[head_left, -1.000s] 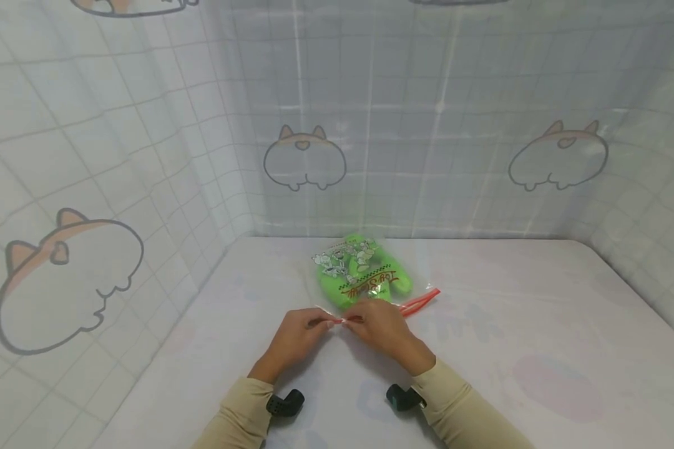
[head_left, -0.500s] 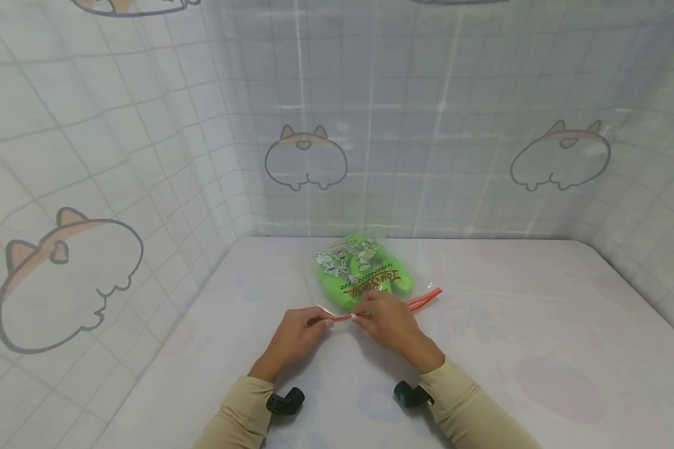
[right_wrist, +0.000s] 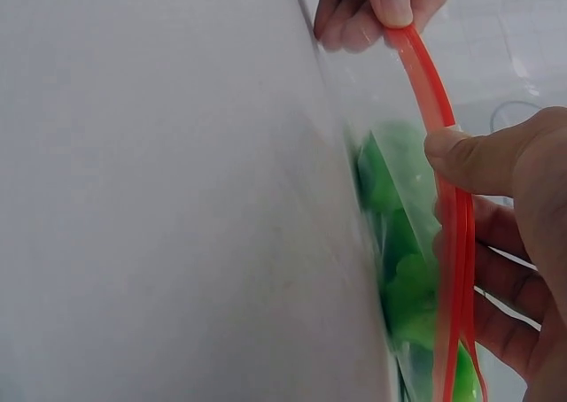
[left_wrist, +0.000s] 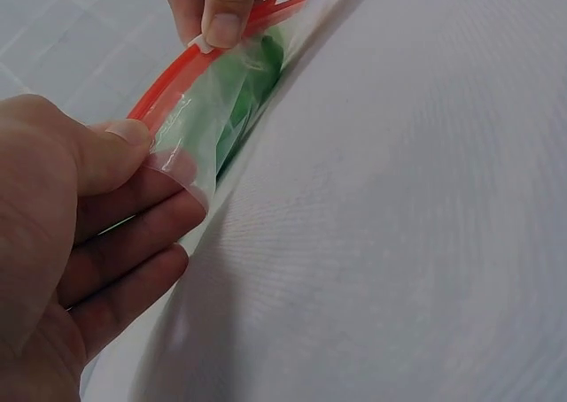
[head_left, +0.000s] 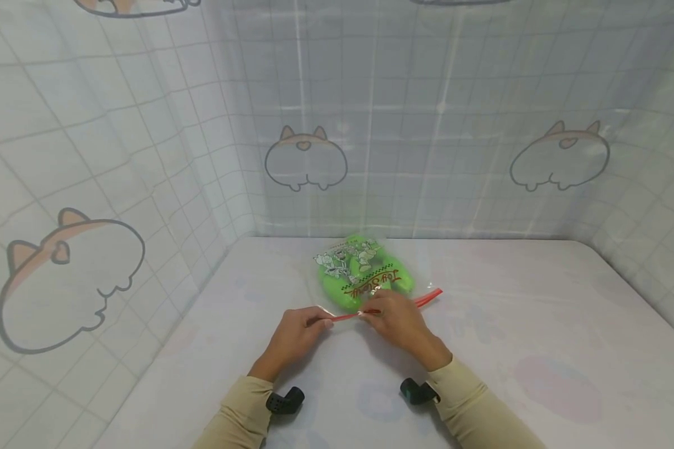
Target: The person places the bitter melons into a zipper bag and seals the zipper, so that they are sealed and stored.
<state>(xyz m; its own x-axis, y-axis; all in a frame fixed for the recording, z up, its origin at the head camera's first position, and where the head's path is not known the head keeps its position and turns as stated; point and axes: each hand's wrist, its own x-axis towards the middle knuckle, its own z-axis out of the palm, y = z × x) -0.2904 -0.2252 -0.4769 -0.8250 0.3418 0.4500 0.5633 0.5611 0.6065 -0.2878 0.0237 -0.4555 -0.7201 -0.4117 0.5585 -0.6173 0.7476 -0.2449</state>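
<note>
A clear slider zip bag (head_left: 365,255) with a printed cartoon and red lettering lies on the table. Inside is a puffy green thing (head_left: 331,287) whose kind I cannot tell. My left hand (head_left: 294,337) pinches the left end of the bag's red zip strip (left_wrist: 164,83) between thumb and finger. Farther right along the strip, my right hand (head_left: 395,321) pinches the small whitish slider (left_wrist: 202,43). Between the hands the strip runs as one band. Past my right hand it parts into two bands, seen in the right wrist view.
The bag rests on a pale, faintly patterned tabletop (head_left: 511,330). A white gridded curtain (head_left: 427,156) with dog drawings stands behind and at both sides. Dark devices, one at the left cuff (head_left: 285,402) and one at the right cuff (head_left: 419,393), sit on the wrists.
My right hand has slid rightward along the red strip with the slider, so more single band shows between the hands. The left hand has stayed in place. The bag has barely shifted.
</note>
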